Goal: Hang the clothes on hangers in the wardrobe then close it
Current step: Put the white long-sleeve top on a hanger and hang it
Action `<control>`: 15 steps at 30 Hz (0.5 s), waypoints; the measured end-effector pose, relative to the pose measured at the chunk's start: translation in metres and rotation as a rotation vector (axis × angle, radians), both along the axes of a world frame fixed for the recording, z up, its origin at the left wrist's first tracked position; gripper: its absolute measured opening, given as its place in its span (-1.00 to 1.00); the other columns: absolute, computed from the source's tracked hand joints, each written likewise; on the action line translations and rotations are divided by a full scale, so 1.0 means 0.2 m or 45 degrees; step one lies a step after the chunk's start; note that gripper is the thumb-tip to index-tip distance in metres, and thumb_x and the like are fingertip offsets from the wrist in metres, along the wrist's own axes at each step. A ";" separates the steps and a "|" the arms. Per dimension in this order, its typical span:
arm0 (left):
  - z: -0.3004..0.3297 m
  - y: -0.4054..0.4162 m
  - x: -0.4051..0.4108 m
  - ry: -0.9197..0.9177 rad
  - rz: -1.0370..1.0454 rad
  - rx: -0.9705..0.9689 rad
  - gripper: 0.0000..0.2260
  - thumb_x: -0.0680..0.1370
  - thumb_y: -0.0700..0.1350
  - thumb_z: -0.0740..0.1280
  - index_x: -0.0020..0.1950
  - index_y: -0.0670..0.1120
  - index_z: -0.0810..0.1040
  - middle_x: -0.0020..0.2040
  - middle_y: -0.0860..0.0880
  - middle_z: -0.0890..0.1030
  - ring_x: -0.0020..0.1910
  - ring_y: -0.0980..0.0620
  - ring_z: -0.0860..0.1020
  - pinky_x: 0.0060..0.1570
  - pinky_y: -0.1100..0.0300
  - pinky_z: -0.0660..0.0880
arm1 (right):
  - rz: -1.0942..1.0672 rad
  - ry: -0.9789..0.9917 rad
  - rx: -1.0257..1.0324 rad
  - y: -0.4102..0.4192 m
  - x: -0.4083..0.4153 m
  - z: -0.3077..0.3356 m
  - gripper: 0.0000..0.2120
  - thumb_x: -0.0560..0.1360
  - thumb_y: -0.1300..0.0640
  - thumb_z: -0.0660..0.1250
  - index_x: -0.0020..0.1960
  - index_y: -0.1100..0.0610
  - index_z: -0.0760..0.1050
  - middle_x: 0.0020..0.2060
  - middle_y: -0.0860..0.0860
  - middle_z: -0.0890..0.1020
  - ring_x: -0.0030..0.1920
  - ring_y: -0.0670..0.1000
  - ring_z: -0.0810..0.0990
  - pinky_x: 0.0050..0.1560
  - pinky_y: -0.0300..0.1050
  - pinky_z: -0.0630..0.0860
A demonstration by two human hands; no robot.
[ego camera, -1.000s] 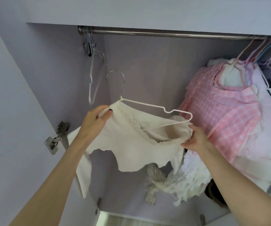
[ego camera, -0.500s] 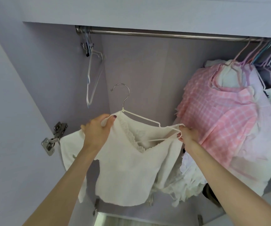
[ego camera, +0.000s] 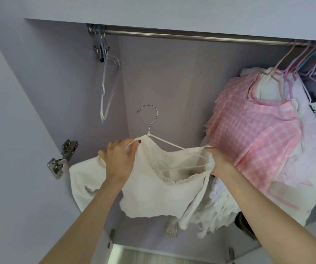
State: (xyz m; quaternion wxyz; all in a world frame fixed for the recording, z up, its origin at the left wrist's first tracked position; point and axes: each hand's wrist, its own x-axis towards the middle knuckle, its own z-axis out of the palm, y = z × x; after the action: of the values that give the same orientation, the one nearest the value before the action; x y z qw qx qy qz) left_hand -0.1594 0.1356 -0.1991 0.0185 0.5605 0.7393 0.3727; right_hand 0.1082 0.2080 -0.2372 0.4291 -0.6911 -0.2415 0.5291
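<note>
- Left hand (ego camera: 119,159) fingers clamped on white top (ego camera: 153,189) shoulder; right hand (ego camera: 218,162) pinches other shoulder.
- Top sits on white hanger (ego camera: 172,144), below rail (ego camera: 191,36).
- Seat both shoulders squarely, then lift hook to rail's bare middle.

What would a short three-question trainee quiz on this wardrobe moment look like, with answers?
1. True or false: the hook of the white hanger is already over the rail.
2. What do both hands, left hand and right hand, hold? A) pink checked dress B) white top C) door hinge
3. Fill in: the empty hangers hang at the rail's ____ end.

Key: 1 false; 2 B, the white top; 3 left.
</note>
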 end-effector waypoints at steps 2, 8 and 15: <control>-0.01 0.00 0.02 0.000 0.021 -0.012 -0.74 0.57 0.08 0.21 0.07 0.01 0.62 -0.05 -0.08 0.62 0.03 -0.10 0.44 -0.11 0.14 0.01 | -0.042 0.008 0.026 -0.06 -0.07 0.08 -0.46 0.14 0.09 0.46 0.08 0.24 0.47 -0.16 0.12 0.59 -0.11 0.15 0.59 -0.04 0.04 0.56; -0.02 -0.01 0.10 0.086 0.052 -0.026 -0.75 0.58 0.05 0.22 0.05 -0.02 0.63 -0.11 -0.11 0.61 -0.01 -0.14 0.45 -0.08 0.07 0.08 | 0.052 -0.140 0.060 -0.15 -0.26 0.23 -0.77 0.38 0.31 0.27 0.03 0.28 0.51 -0.20 0.14 0.54 -0.12 0.17 0.57 -0.11 -0.01 0.54; -0.02 0.00 0.12 -0.056 0.067 -0.052 -0.75 0.59 0.06 0.20 0.06 0.00 0.62 -0.04 -0.09 0.64 0.05 -0.13 0.46 0.00 0.06 0.10 | 0.608 -0.172 0.243 -0.26 -0.38 0.43 -0.91 0.50 0.29 0.25 -0.12 0.12 0.46 -0.35 0.14 0.57 -0.35 0.09 0.59 -0.27 -0.06 0.61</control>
State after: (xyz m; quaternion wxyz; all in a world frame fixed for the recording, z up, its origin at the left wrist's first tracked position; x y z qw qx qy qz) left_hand -0.1361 0.1349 -0.2037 0.0365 0.5321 0.7606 0.3702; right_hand 0.0320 0.1569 -0.1504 0.3383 -0.6048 -0.4746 0.5427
